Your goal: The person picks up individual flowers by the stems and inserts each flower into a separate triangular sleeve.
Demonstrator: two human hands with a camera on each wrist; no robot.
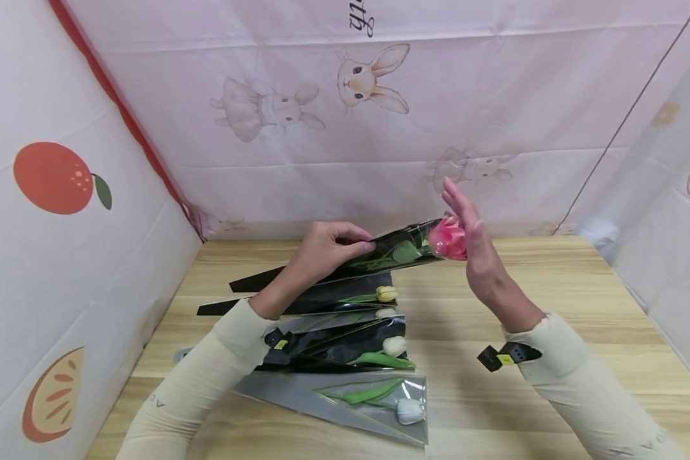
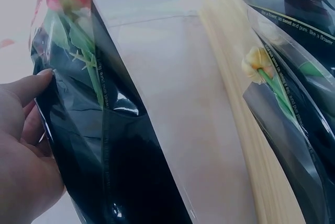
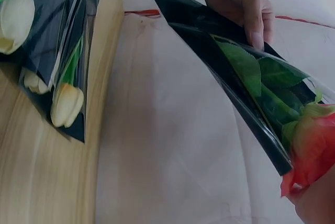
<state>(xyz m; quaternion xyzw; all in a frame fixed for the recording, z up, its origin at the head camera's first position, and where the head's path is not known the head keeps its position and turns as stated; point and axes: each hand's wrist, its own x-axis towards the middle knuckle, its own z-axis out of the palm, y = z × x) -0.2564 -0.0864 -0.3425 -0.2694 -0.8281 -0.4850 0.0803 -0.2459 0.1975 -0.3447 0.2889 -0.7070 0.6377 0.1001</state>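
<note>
A pink rose (image 1: pixel 445 239) with green leaves lies in a black and clear flower sleeve (image 1: pixel 422 231), raised above the back of the table. My left hand (image 1: pixel 324 250) pinches the sleeve's edge between thumb and fingers, as the left wrist view also shows at the black wrapping (image 2: pixel 125 161). Beside the bloom, my right hand (image 1: pixel 483 262) is upright with straight fingers, its palm side against the petals. In the right wrist view, only a bit of that hand (image 3: pixel 319 200) shows under the red-pink petals (image 3: pixel 314 145).
Several wrapped tulips lie in a row on the wooden table (image 1: pixel 529 396): a yellow tulip (image 1: pixel 386 294), a white tulip (image 1: pixel 394 346) in black wrapping, and another white tulip (image 1: pixel 410 411) in a grey sleeve (image 1: pixel 299 402). A pink rabbit-print cloth (image 1: pixel 333 185) hangs behind.
</note>
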